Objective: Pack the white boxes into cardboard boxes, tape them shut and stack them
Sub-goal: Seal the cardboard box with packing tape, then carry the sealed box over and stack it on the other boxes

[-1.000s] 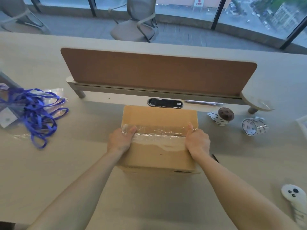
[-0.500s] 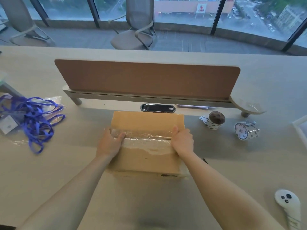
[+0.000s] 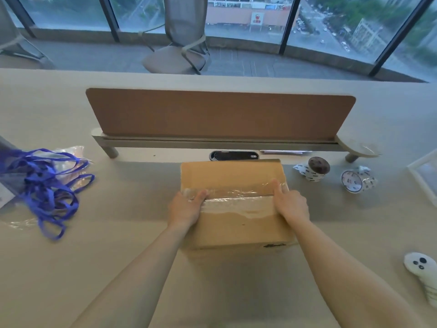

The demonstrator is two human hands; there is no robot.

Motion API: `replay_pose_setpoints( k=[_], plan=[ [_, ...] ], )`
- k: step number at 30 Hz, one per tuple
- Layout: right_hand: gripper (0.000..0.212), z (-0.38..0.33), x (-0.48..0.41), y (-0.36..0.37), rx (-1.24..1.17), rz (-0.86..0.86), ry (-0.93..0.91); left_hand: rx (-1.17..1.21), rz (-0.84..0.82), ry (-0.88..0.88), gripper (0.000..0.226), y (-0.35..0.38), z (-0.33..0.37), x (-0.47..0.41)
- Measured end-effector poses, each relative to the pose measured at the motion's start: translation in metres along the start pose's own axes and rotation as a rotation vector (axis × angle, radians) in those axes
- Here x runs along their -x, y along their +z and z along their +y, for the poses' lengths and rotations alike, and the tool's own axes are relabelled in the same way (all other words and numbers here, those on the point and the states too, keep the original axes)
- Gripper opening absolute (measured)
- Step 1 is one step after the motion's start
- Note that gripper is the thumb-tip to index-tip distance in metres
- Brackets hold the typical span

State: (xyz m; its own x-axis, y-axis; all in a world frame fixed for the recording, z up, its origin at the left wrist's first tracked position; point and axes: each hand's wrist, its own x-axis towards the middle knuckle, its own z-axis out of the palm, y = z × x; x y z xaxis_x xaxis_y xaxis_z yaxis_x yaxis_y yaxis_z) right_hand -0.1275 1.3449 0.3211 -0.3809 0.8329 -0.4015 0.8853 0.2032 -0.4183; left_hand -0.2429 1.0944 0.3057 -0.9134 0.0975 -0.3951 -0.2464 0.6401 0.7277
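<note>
Left hand [image 3: 185, 207], right hand [image 3: 292, 204], still pressing tape [image 3: 236, 197]

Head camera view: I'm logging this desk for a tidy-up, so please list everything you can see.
cardboard box: one, brown, middle of the desk, flaps closed
tape strip: one, clear, across the box top
tape rolls: two, white with dark print, right of the box
straps: one tangle, blue, left side, on a clear plastic bag
divider: one, brown, behind the box
cable hatch: one, black, between divider and box
controller: one, white, near right edge
chairs: two, grey, beyond the desk
desk: one, beige
hands: two, left hand and right hand, pressing the tape strip's ends
</note>
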Motion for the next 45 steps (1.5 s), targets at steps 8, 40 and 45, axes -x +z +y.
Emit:
replay_pose_setpoints(
  k=[8, 40, 45],
  plan=[
    [0.087, 0.031, 0.080, -0.017, 0.013, 0.229, 0.060, -0.064, -0.167, 0.161, 0.065, -0.019, -0.011, 0.020],
    [0.071, 0.777, 0.608, -0.262, -0.469, 1.209, 1.178, -0.358, -1.375, 1.263, 0.055, 0.367, 0.016, 0.843],
    [0.077, 0.863, 0.668, -0.269, -0.472, 1.275, 1.359, -0.409, -1.559, 1.287, 0.045, 0.417, -0.018, 0.959]
  ],
)
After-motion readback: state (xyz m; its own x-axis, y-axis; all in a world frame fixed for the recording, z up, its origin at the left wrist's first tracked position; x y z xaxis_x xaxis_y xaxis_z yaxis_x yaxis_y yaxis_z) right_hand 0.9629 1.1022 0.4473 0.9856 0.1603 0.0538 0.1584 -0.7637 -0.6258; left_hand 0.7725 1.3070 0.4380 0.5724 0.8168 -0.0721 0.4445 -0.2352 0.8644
